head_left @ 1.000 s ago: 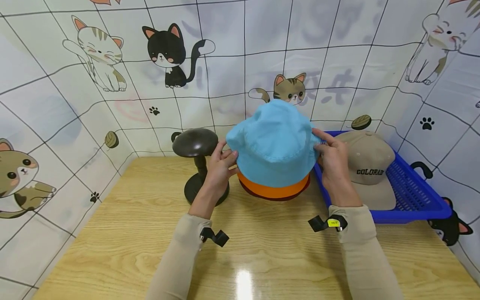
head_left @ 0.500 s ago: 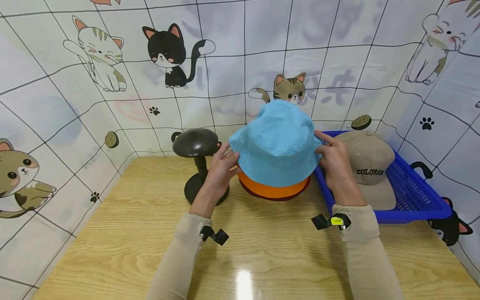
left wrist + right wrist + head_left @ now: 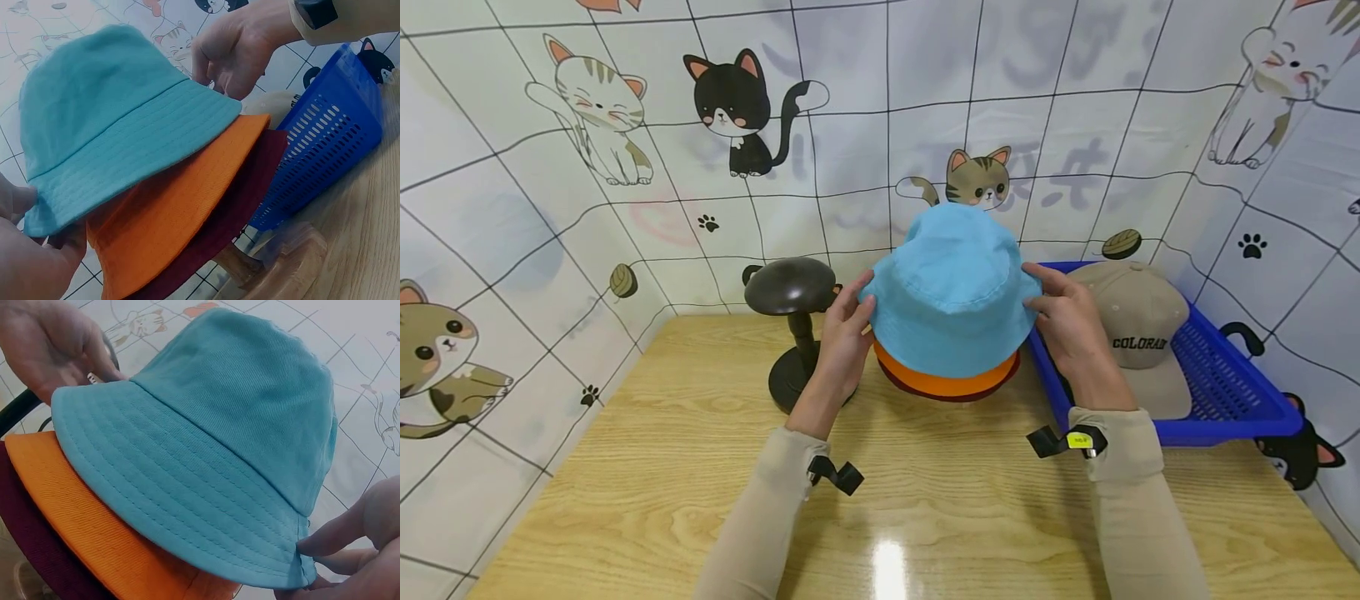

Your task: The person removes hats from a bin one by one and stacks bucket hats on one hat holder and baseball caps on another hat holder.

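A light blue bucket hat [image 3: 955, 283] sits crown up over an orange bucket hat [image 3: 943, 382] and a maroon one [image 3: 215, 232], nested in a stack. My left hand [image 3: 842, 342] pinches the blue brim on its left side, thumb toward me. On the opposite side my right hand [image 3: 1075, 329] pinches the same brim between thumb and fingers. Both wrist views show the blue brim lying just over the orange one. Under the stack, the left wrist view shows part of a wooden hat stand [image 3: 294, 262]; the head view hides it.
A dark hat stand [image 3: 790, 287] with a rounded top stands left of the stack, just behind my left hand. To the right, a blue plastic basket [image 3: 1240, 417] holds a beige cap [image 3: 1138, 308]. A cat-patterned sheet [image 3: 850, 67] hangs behind the wooden table [image 3: 647, 467].
The blue hat's left brim has shifted slightly right with my left hand, and its crown is a little lower. The hat now lies more centred over the orange one.
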`<state>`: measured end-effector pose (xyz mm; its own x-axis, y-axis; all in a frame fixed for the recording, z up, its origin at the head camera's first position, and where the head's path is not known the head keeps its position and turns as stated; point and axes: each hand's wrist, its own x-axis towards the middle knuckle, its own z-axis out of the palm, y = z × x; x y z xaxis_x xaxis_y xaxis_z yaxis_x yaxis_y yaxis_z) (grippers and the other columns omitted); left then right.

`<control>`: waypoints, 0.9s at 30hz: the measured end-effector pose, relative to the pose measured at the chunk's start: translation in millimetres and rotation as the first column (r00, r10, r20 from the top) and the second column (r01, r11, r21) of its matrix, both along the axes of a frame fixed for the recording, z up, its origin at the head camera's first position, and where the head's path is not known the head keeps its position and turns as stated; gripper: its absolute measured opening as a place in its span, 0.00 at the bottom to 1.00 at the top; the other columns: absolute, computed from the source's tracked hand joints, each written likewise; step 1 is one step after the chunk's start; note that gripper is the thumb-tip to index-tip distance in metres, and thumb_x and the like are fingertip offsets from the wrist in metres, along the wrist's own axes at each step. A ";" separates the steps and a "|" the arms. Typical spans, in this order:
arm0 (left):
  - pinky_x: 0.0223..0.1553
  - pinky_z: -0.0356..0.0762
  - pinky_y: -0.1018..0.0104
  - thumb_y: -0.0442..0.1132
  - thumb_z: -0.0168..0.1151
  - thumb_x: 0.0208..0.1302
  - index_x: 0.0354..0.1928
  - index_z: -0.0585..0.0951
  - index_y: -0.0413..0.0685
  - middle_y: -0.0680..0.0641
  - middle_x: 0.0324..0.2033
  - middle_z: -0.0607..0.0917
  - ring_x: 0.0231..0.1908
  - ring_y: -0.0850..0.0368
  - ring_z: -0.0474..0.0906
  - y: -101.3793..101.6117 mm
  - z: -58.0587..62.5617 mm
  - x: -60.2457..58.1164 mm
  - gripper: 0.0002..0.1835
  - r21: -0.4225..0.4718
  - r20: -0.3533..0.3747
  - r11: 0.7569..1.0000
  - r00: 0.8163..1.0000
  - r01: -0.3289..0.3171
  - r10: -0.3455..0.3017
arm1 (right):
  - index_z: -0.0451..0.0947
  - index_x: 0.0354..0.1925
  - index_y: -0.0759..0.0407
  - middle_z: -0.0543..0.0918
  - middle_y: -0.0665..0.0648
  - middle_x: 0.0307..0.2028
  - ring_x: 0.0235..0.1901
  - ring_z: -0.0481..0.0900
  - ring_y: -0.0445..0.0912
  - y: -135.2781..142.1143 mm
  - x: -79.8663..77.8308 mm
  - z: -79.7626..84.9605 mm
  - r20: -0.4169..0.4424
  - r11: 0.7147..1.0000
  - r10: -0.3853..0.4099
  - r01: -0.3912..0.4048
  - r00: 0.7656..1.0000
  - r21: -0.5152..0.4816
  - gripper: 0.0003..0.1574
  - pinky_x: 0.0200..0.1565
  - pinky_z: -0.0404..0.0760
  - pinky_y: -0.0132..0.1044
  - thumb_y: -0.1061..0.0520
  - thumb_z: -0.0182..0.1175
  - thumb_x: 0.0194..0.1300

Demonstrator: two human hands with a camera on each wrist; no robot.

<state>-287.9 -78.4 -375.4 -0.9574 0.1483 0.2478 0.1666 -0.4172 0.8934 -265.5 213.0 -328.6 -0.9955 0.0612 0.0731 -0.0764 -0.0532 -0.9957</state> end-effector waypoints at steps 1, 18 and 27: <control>0.72 0.67 0.45 0.39 0.50 0.82 0.77 0.67 0.58 0.48 0.73 0.70 0.70 0.49 0.71 -0.1 -0.1 0.2 0.25 -0.010 -0.003 1.000 1.000 -0.001 0.001 | 0.56 0.80 0.59 0.51 0.62 0.82 0.78 0.58 0.55 0.2 0.1 -0.2 -0.009 1.000 0.004 -0.004 1.000 -0.005 0.39 0.80 0.54 0.54 0.72 0.42 0.74; 0.76 0.60 0.39 0.35 0.55 0.79 0.80 0.61 0.63 0.56 0.82 0.55 0.77 0.53 0.62 -1.9 -3.8 -5.5 0.33 -0.068 0.039 0.995 0.997 0.075 -0.072 | 0.51 0.82 0.49 0.43 0.52 0.84 0.77 0.55 0.51 1.6 -1.7 2.9 0.077 0.998 0.035 -0.032 0.996 -0.047 0.44 0.62 0.65 0.37 0.67 0.44 0.72; 0.62 0.78 0.58 0.32 0.57 0.77 0.79 0.63 0.63 0.55 0.80 0.60 0.68 0.52 0.73 -3.3 -6.7 -5.8 0.34 -0.079 0.089 0.995 0.995 0.057 -0.050 | 0.51 0.82 0.48 0.43 0.55 0.84 0.75 0.58 0.53 2.8 -2.7 1.1 0.137 0.998 0.026 -0.033 0.990 0.050 0.44 0.59 0.68 0.36 0.65 0.45 0.72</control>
<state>-293.7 -81.7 -382.1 -0.9648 0.2161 0.1496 0.0667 -0.3493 0.9346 -268.1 215.8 -327.5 -0.9976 0.0309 -0.0615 0.0615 -0.0009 -0.9981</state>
